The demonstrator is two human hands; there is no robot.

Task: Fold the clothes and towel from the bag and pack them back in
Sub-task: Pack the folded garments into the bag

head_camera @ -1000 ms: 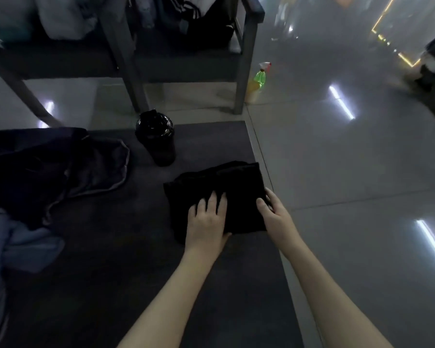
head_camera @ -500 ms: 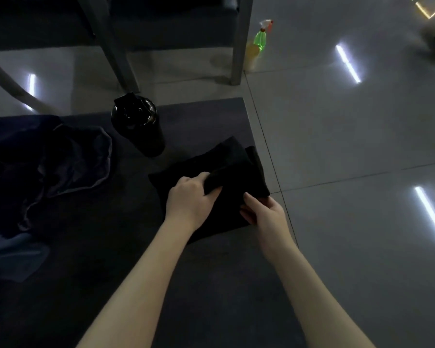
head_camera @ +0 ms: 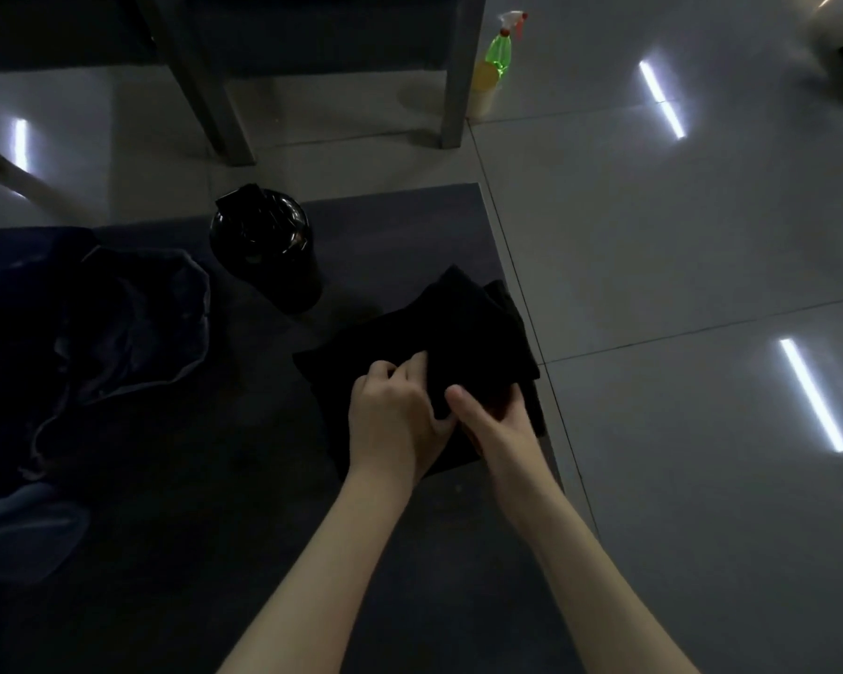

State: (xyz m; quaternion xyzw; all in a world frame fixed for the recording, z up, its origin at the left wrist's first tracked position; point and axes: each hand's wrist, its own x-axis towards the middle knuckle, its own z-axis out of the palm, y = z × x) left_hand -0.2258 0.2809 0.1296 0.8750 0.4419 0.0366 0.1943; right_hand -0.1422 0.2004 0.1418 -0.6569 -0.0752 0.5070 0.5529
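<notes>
Left of the black bottle, a dark blue heap apparently awaits folding. Right of it, the black cloth lies part-folded on the mat; the left hand grip pinches its top layer, the right hand grip its near edge, keeping layers aligned.

- The left hand is bare, with the back of the hand and the knuckles facing the camera.
- The right hand is bare too, seen from its thumb side.
- Behind each hand the wrist is uncovered.
- The left forearm and right forearm are bare, slender and smooth, widening away from the hands.
- Nails and finer marks are too dim to tell.
</notes>
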